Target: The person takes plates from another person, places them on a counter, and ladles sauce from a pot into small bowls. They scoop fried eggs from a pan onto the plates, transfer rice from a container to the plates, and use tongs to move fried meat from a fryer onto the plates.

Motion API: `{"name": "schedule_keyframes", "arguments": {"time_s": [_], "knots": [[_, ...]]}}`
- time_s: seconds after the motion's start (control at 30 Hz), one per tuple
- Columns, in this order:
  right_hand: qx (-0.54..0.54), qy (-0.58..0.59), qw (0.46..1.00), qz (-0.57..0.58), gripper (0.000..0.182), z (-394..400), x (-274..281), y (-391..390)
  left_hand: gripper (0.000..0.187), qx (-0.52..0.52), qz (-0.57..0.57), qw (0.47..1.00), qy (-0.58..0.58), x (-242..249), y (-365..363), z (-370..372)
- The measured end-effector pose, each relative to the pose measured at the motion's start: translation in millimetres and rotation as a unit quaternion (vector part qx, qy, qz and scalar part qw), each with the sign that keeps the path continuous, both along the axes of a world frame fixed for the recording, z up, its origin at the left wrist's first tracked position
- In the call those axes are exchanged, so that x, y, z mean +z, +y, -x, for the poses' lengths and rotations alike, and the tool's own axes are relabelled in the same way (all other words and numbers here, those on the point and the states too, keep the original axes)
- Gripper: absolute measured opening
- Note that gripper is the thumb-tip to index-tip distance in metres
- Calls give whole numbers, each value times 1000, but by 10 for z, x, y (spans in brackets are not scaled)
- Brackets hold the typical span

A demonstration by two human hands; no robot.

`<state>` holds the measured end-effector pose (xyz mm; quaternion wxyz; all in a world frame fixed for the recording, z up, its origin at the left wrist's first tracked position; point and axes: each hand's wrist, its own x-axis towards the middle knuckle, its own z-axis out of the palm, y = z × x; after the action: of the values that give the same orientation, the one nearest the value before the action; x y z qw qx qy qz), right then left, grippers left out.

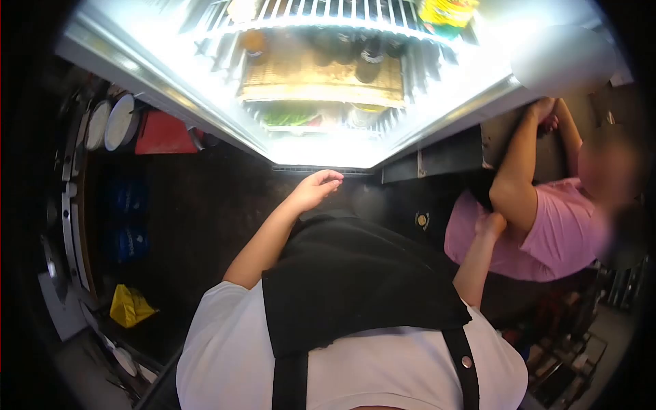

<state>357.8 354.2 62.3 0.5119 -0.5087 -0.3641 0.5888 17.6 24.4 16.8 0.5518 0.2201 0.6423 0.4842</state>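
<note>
My left hand [318, 190] hovers in front of the lit fridge [321, 152], near its bottom edge. Its fingers stretch out loosely with nothing in them. On the other side, my right hand [490, 224] is right at the bent elbow of a person in a pink shirt [560, 236]; its fingers are mostly hidden there. Inside the fridge, a wire shelf [301, 26] is at the top, with a yellow and green packet [447, 15] on its right. Lower down are dark bottles [369, 60], a tan cardboard box [321, 87] and green leafy produce [290, 117].
The person in pink is close on my right, beside a dark counter [437, 156]. To the left are white round containers [121, 123], a red board [164, 133], blue water bottles [130, 236] and a yellow bag [131, 306]. A wire rack [567, 362] stands at lower right.
</note>
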Motion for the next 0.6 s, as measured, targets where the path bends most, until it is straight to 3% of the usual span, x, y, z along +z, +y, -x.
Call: {"name": "schedule_keyframes", "arguments": {"time_s": [0.07, 0.13, 0.27, 0.6], "knots": [[-54, 32, 998, 22, 42, 15, 16, -97, 31, -21, -8, 1000, -11, 1, -29, -61], [-14, 66, 998, 0, 41, 19, -12, -80, 32, -41, -8, 999, -4, 56, -26, -98], [-35, 61, 997, -19, 35, 95, 94, -204, 34, -62, -35, 997, -13, -34, -77, -101], [-64, 44, 997, -25, 44, -110, 170, -427, 32, -85, -32, 995, -38, 71, -22, -87]]}}
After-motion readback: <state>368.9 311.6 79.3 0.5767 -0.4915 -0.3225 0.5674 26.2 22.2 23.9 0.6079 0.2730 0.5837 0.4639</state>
